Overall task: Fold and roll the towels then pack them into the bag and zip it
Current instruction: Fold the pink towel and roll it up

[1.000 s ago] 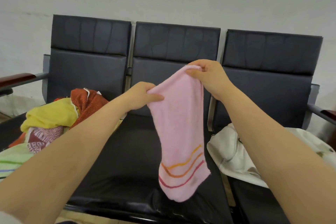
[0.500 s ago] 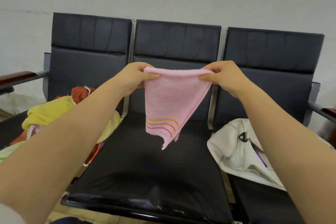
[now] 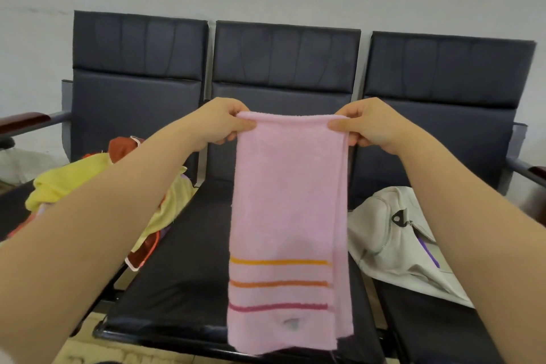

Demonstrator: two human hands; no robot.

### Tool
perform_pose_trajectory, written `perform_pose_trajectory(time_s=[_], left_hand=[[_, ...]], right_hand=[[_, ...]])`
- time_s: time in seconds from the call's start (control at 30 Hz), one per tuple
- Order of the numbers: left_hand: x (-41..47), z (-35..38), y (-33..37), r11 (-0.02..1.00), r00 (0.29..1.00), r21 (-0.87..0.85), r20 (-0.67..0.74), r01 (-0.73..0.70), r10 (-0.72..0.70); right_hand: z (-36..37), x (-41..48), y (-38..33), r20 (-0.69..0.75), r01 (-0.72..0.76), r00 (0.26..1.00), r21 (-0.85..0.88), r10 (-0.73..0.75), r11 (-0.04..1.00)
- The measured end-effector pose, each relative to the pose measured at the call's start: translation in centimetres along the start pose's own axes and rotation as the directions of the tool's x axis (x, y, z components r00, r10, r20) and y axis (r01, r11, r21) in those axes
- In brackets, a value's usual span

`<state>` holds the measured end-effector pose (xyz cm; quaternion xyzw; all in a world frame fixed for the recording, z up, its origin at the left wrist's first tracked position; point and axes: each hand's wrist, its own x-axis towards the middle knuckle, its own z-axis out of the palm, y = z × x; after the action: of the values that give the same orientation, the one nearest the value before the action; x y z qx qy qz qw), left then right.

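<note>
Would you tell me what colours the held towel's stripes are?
Yellow, orange and magenta stripes on the pink cloth towel; head view.

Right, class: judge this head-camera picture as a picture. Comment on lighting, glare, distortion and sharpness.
Head view: lighting soft and even, no hard shadows; faint sheen along the front of the middle seat; the wide lens bows the bench backrests; the pink towel, left hand and right hand look slightly soft, not crisp.
</note>
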<state>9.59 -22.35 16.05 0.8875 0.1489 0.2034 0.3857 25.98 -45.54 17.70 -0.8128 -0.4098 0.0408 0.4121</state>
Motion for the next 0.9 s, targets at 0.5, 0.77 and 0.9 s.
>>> perform_pose_trajectory(time_s=[0.5,0.77,0.9], left_hand=[[-1.1,4.5,-7.9,0.972,0.979,0.140,-0.049,-0.190,0.198],[-11.5,14.2,-18.6,0.868,0.857,0.406,0.513,-0.285,0.041],[-13.8,14.7,-18.2,0.897,0.854,0.372,0.519,-0.237,0.011]], right_hand=[[6.5,-1.9,6.1,-0.057,0.003,0.998,-0.063,-0.007,0.998],[15.8,-12.8,13.6,0.551,0.164,0.822,-0.471,0.144,0.867],[16.8,-15.5,14.2,0.642,0.184,0.754,-0.411,0.140,0.893]])
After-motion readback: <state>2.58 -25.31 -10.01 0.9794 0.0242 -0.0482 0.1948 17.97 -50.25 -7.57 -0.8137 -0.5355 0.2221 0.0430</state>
